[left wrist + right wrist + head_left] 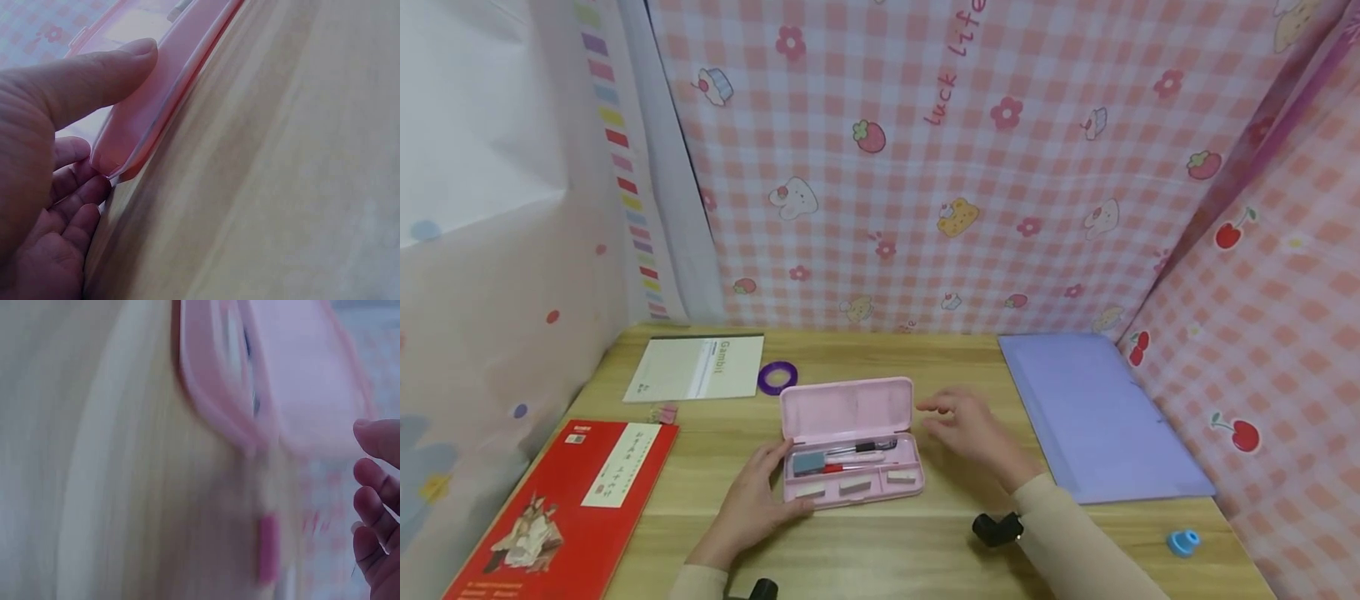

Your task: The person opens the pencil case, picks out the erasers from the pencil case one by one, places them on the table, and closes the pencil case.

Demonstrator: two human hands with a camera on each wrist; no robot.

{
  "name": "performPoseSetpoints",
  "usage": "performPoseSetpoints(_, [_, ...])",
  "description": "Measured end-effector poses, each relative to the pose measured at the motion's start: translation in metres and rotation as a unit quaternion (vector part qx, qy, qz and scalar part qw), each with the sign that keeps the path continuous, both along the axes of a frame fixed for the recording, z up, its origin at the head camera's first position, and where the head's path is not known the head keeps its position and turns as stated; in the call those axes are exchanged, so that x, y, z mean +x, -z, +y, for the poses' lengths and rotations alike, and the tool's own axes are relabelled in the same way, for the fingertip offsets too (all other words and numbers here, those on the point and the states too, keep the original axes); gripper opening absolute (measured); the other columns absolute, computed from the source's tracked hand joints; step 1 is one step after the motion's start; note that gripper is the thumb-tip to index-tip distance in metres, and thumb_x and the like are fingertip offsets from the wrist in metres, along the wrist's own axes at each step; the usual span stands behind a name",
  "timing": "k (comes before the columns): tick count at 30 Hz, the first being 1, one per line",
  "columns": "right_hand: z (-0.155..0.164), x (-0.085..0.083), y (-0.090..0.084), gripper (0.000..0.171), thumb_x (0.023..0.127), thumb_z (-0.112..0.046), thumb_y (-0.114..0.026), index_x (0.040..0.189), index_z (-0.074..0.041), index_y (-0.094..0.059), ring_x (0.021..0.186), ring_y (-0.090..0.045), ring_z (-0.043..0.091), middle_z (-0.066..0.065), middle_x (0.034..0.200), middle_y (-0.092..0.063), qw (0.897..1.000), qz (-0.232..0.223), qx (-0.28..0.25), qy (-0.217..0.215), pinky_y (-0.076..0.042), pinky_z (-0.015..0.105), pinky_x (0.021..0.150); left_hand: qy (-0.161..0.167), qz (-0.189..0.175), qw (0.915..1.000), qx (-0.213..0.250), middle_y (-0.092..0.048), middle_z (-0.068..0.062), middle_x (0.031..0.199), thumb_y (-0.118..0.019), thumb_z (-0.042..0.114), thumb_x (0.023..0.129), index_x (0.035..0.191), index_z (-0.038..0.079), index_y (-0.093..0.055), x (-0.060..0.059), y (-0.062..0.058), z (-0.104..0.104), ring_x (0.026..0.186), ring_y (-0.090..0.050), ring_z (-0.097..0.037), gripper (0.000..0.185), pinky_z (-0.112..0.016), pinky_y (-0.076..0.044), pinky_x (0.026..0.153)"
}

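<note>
A pink pencil case [919,471] lies on the table with its lid [850,408] raised. In its long compartment are a black-capped pen [876,446], a red pen [835,469] and a blue-grey block [808,462]. Three pale, flat pieces, one of them in the middle [854,486], sit along the front. My left hand [752,500] holds the left end of the case, thumb at the front and fingers round the side. My right hand [966,429] is just right of the lid, fingers loosely extended with nothing in them.
Behind the case at left are a purple tape ring [777,378], a cream notebook [730,367] and a pink clip [664,414]. A red book [602,450] lies at left. At right are a lavender folder [1105,417] and a small blue object [1183,542]. Checked cloth [910,208] hangs behind.
</note>
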State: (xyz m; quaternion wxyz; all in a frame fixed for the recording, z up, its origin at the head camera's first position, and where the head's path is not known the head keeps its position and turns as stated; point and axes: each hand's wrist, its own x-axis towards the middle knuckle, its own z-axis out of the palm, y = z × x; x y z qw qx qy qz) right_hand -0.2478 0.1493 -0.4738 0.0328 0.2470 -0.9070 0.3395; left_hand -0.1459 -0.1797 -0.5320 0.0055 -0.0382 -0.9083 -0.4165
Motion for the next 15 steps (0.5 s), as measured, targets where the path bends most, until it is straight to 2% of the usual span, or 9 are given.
performPoseSetpoints(3, [-0.02, 0.013, -0.01, 0.023, 0.086, -0.016, -0.073, 0.108, -0.01, -0.073, 0.095, -0.059, 0.019, 0.0, 0.106, -0.064, 0.999, 0.001, 0.006, -0.041, -0.055, 0.037, 0.079, 0.002, -0.001, 1.0, 0.003, -0.042, -0.014, 0.143, -0.085, 0.054, 0.06, 0.146, 0.006, -0.04, -0.001, -0.002, 0.001, 0.132, -0.038, -0.036, 0.108, -0.056, -0.031, 0.108])
performPoseSetpoints(6, [-0.042, 0.022, -0.012, 0.024, 0.087, -0.019, -0.072, 0.11, -0.011, -0.072, 0.096, -0.06, 0.019, 0.0, 0.106, -0.065, 0.997, -0.005, 0.024, -0.075, -0.053, 0.036, 0.08, 0.005, -0.001, 1.0, 0.004, -0.042, -0.014, 0.143, -0.085, 0.054, 0.06, 0.146, 0.005, -0.04, -0.001, -0.003, 0.002, 0.133, -0.037, -0.036, 0.108, -0.057, -0.031, 0.108])
performPoseSetpoints(11, [-0.081, 0.029, -0.003, 0.025, 0.089, -0.023, -0.07, 0.111, -0.013, -0.072, 0.098, -0.059, 0.014, -0.003, 0.106, -0.065, 0.991, -0.002, 0.058, -0.122, -0.051, 0.029, 0.084, 0.007, 0.0, 1.0, 0.002, -0.041, -0.014, 0.144, -0.085, 0.052, 0.061, 0.145, 0.006, -0.04, 0.0, -0.002, 0.001, 0.133, -0.038, -0.037, 0.106, -0.057, -0.031, 0.108])
performPoseSetpoints(15, [-0.107, 0.032, 0.006, 0.027, 0.088, -0.028, -0.07, 0.112, -0.016, -0.072, 0.099, -0.056, 0.009, -0.006, 0.106, -0.064, 0.985, 0.02, 0.089, -0.144, -0.049, 0.024, 0.088, 0.008, 0.003, 1.0, -0.003, -0.041, -0.015, 0.144, -0.085, 0.052, 0.062, 0.145, 0.006, -0.04, 0.0, -0.002, 0.001, 0.132, -0.039, -0.037, 0.105, -0.057, -0.033, 0.107])
